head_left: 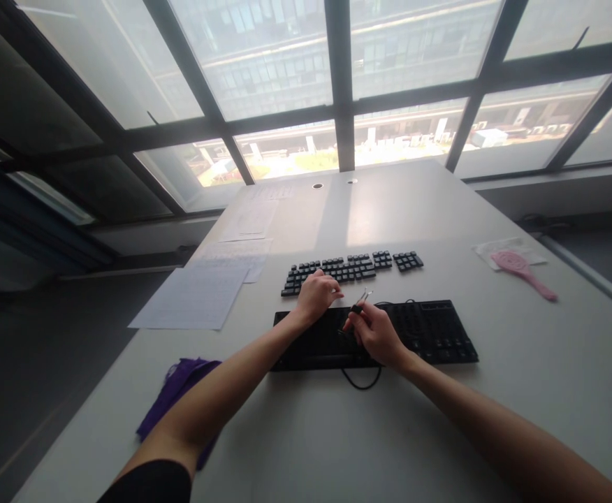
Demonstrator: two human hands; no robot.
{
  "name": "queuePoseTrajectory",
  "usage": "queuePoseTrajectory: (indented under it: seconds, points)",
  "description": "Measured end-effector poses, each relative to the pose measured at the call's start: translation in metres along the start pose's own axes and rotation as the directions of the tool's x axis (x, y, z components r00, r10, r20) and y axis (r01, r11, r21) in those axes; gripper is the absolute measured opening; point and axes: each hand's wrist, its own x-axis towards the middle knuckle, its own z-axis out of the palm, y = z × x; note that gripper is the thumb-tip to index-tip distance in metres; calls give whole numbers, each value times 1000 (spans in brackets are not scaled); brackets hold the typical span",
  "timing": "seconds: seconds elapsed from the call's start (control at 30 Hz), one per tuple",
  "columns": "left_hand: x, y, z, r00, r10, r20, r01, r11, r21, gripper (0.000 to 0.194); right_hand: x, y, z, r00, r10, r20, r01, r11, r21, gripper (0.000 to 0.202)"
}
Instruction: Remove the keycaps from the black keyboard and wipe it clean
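Note:
A black keyboard base (pixel 434 335) lies across the near middle of the table, its keys largely gone. Behind it, loose black keycaps (pixel 355 267) are set out in keyboard-like rows and blocks. My left hand (pixel 316 299) is over the gap between the base and the keycaps, fingers curled together; whatever they may hold is hidden. Above the base, my right hand (pixel 376 334) grips a keycap puller (pixel 359 305) with a dark handle, its thin wire ends pointing up and away. A cable (pixel 363 386) loops out from the base's near edge.
Sheets of paper (pixel 191 297) lie along the left side of the table. A purple cloth (pixel 180 384) is partly under my left forearm. On the right, a pink hairbrush or hand mirror (pixel 526 272) rests on a clear bag (pixel 494 248). Windows (pixel 285 56) stand beyond the far edge.

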Motion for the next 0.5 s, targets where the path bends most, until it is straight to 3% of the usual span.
queuePoseTrajectory:
  seconds: [0.5]
  points:
    - [-1,-2,1,994,-34,-104,48,990,135,10,1,0,0,1000,7,7,-7,1000,-13,19]
